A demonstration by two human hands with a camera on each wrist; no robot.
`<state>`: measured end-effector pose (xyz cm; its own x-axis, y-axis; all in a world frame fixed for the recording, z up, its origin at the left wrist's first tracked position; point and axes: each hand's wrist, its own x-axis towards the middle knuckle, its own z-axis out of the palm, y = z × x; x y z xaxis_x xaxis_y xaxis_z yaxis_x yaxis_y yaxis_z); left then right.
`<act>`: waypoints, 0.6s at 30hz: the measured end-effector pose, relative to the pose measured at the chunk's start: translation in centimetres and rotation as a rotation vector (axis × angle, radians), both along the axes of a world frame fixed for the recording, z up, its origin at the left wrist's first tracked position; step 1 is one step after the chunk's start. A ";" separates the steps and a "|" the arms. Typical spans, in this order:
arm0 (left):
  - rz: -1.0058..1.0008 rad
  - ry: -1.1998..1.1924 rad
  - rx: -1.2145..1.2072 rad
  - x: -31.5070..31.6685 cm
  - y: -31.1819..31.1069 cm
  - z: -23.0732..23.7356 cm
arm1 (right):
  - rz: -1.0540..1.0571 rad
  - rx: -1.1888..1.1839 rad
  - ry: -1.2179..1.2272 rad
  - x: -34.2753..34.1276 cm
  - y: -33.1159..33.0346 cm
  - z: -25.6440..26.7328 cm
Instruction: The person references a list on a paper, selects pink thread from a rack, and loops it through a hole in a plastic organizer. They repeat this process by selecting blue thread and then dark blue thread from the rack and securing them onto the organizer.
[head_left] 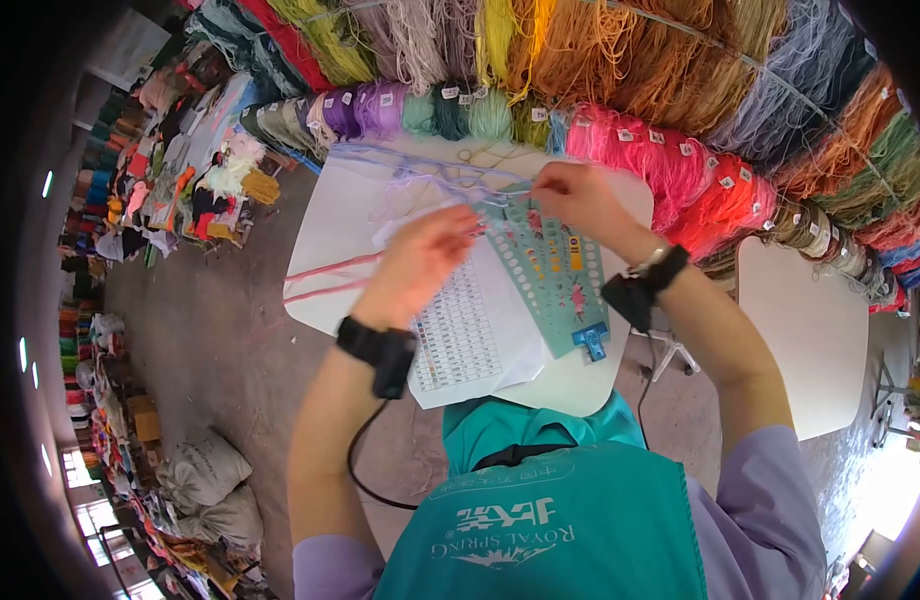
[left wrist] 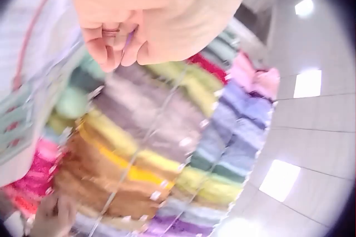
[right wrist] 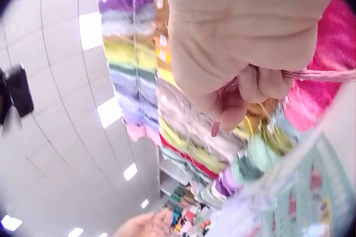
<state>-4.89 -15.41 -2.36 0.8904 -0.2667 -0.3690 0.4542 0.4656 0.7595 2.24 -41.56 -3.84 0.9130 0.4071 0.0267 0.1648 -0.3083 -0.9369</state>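
My left hand point(head_left: 425, 255) is raised over the printed sheet point(head_left: 458, 340), fingers curled; in the left wrist view this hand point(left wrist: 161, 15) pinches a thin purple strand point(left wrist: 129, 39). My right hand point(head_left: 585, 205) is above the top of a green card with holes point(head_left: 552, 280). In the right wrist view, that hand point(right wrist: 250, 42) grips pink thread point(right wrist: 322, 75), with a short pink end point(right wrist: 215, 129) below the fingers. Lilac threads point(head_left: 410, 160) lie across the table's far side. Pink strands point(head_left: 330, 268) stretch from the table's left side toward my left hand.
Colourful yarn bundles point(head_left: 620, 150) hang along the far side of the white table point(head_left: 330, 220). A blue clip point(head_left: 590, 341) sits at the card's near end. Another white table point(head_left: 800, 340) stands at right, and sacks point(head_left: 215, 480) lie on the floor at left.
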 end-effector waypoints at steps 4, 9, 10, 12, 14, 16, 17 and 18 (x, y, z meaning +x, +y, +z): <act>0.076 0.132 -0.003 1.4 -4.1 -3.1 | -0.021 -0.093 -0.138 0.8 1.9 -4.7; 0.127 0.161 -0.009 2.0 -5.3 -3.5 | -0.107 -0.034 -0.154 0.7 2.0 -6.6; 0.121 0.150 0.010 2.0 -5.3 -3.4 | -0.119 -0.023 -0.157 0.7 2.1 -6.7; 0.093 0.114 0.077 2.3 -5.6 -3.7 | -0.136 0.001 -0.144 0.6 2.1 -6.6; 0.051 0.065 0.175 2.7 -5.9 -4.7 | -0.146 0.031 -0.111 0.5 2.1 -6.5; 0.041 -0.002 0.353 2.6 -6.5 -4.7 | -0.161 0.025 -0.090 0.2 2.2 -5.8; 0.036 -0.036 0.442 2.5 -6.7 -4.7 | -0.170 0.022 -0.079 0.1 2.2 -5.6; 0.033 -0.045 0.469 2.6 -6.8 -4.5 | -0.165 0.000 -0.095 0.1 2.2 -5.7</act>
<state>-2.30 -22.22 -6.82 0.9133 -0.0514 -0.4039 0.4070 0.0817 0.9098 2.35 -39.38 -9.51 0.9607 0.2518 0.1164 0.2001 -0.3381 -0.9196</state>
